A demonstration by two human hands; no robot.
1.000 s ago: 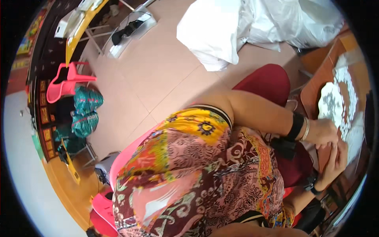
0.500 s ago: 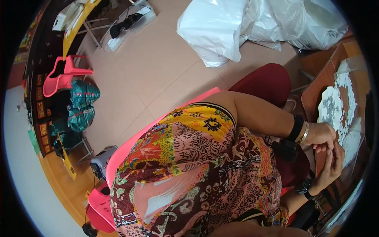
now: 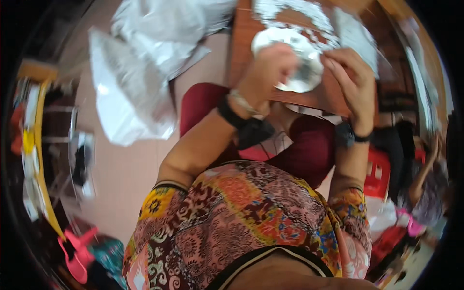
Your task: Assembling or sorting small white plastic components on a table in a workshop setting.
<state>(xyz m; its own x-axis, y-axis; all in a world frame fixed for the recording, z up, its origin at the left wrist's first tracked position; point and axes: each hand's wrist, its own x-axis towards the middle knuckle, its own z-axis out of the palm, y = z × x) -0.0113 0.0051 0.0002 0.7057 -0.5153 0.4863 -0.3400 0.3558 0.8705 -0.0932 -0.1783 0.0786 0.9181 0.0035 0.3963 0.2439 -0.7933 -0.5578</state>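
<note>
A white plate [image 3: 311,83] with a wavy rim lies on the brown wooden table [image 3: 333,98], holding small greyish pieces too blurred to name. Over its left part is my left hand [image 3: 274,66], smeared by motion; its fingers look curled, but whether anything is in them does not show. My right hand [image 3: 355,79] is at the plate's right edge, thumb and forefinger brought together in a pinch. What they hold, if anything, is too small to make out. Many small white pieces [image 3: 316,17] are spread on the table beyond the plate.
A clear plastic sheet or bag with white contents [image 3: 355,36] lies right of the loose pieces. Large white sacks [image 3: 135,87] stand on the floor to the left. A red stool [image 3: 377,174] and another person [image 3: 427,179] are at the right, a pink chair [image 3: 77,253] at lower left.
My hands, touching each other before, are now apart: the left over the plate, the right by its edge. The whole view has swung round, bringing the table to the top middle.
</note>
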